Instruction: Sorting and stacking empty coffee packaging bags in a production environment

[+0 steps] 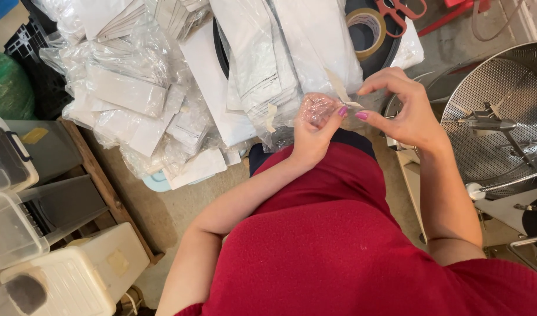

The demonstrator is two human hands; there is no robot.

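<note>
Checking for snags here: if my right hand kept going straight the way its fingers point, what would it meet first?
Most likely the strip of tape pinched at the right hand's fingertips, then the left hand holding crumpled clear plastic; depth is unclear.

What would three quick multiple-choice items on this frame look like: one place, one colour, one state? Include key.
1. Where is the roll of tape?
A. at the top, beside the scissors
B. on the floor by the bins
C. in the person's lap

2. What colour are the scissors' handles?
A. blue
B. red
C. green

3. What are the hands doing?
A. both resting empty
B. left hand holds a crumpled clear plastic bag, right hand pinches a strip of tape
C. both gripping the scissors

Key: 1 A, the roll lies next to the scissors above the packets; 2 B, the handles are red; 3 B, the bag sits in the left fist and the strip between the right fingertips.
</note>
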